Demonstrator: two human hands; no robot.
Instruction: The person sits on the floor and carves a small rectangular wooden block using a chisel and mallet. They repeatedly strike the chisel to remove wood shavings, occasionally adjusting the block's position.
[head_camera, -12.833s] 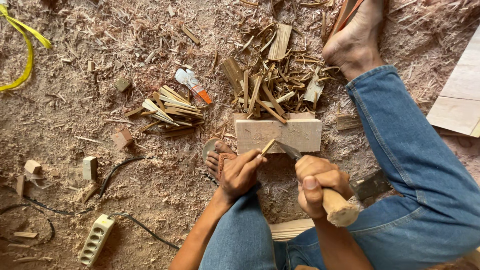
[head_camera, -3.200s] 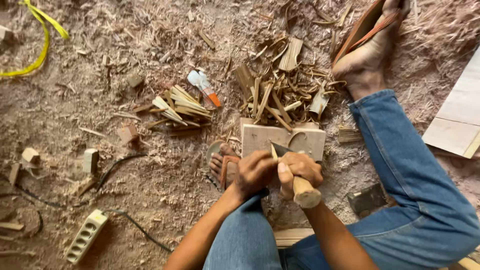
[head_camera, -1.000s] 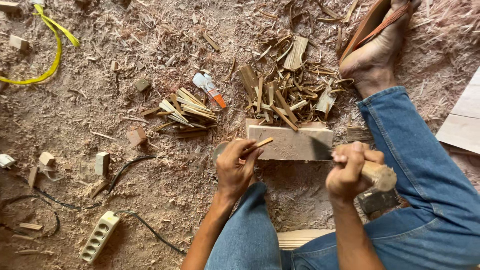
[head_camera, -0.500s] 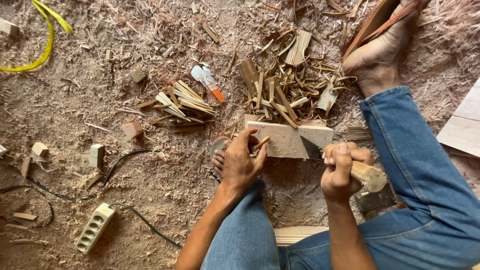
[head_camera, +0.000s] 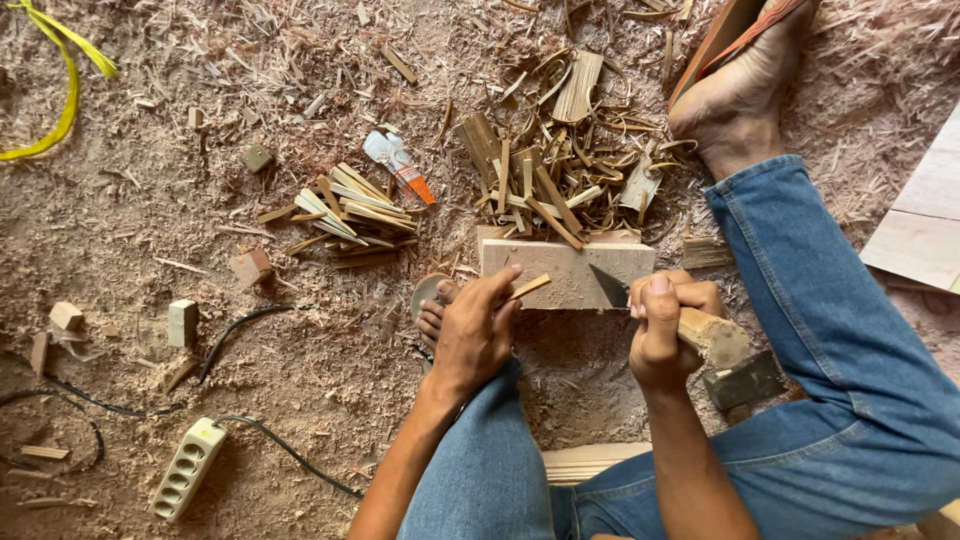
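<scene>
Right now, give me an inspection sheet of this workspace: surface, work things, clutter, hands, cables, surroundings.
Surface: dirt floor covered in sawdust and shavings.
Work things: wooden block; thin wood sliver; wooden-handled knife.
Clutter: stack of cut slivers, pile of offcuts, glue tube, small wood blocks.
Hands: left hand pinches the sliver on the block; right hand grips the knife.
Cables: power strip with black cord.
Surroundings: yellow strap, light board.

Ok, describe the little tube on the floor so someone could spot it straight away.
Start at the pale wood block in front of the hands, then go up and left past the bundle of flat sticks. The tube lies just above that bundle, on the sawdust. It alone is white plastic with an orange tip.
</scene>
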